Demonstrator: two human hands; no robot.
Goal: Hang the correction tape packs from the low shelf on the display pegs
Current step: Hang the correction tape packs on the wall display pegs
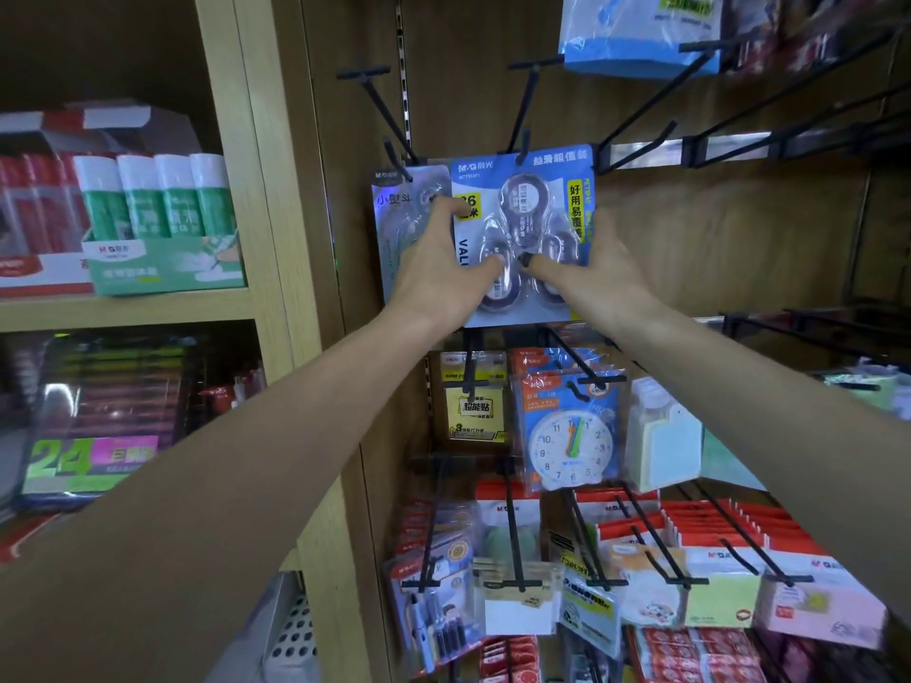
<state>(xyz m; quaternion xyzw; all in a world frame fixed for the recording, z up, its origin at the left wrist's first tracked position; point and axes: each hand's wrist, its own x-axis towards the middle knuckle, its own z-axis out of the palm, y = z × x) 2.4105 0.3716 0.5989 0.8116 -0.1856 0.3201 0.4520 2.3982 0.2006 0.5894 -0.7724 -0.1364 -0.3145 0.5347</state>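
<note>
A blue correction tape pack (527,189) with three clear dispensers is up against the back panel, its top hole at a black peg (521,125). My left hand (438,268) grips its left edge, thumb on the front. My right hand (591,273) grips the lower right side, thumb pressing the blister. Behind it on the left a grey-blue pack (394,209) hangs on another peg (382,110).
Empty black pegs (700,110) jut out at the upper right. Below hang a clock card (572,436), sticky notes (473,411) and red packs (729,529). A wooden upright (276,239) divides off shelves with glue sticks (157,199).
</note>
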